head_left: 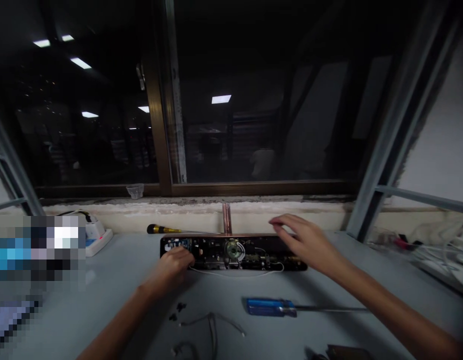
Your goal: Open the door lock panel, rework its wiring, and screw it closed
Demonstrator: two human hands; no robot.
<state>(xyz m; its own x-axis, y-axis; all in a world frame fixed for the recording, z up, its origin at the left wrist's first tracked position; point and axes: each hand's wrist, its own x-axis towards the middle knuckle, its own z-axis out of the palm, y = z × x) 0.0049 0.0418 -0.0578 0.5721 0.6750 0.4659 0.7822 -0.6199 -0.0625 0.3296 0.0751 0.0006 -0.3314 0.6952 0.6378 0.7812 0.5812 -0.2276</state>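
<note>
A long black electronic device housing lies open along the back of the table, with a round metal part in its middle. My left hand rests on its left end, fingers curled beside a blue circuit board; what they grip, if anything, is hidden. From near that hand a thin white cable runs along the front edge to the right. My right hand is raised over the right end, thumb and fingers apart, with nothing visible between them.
A blue-handled screwdriver lies in front, near loose grey cables and small black pieces. Behind the housing are a yellow-and-black screwdriver and a copper-coloured strip. A white power strip sits left; metal posts flank the window.
</note>
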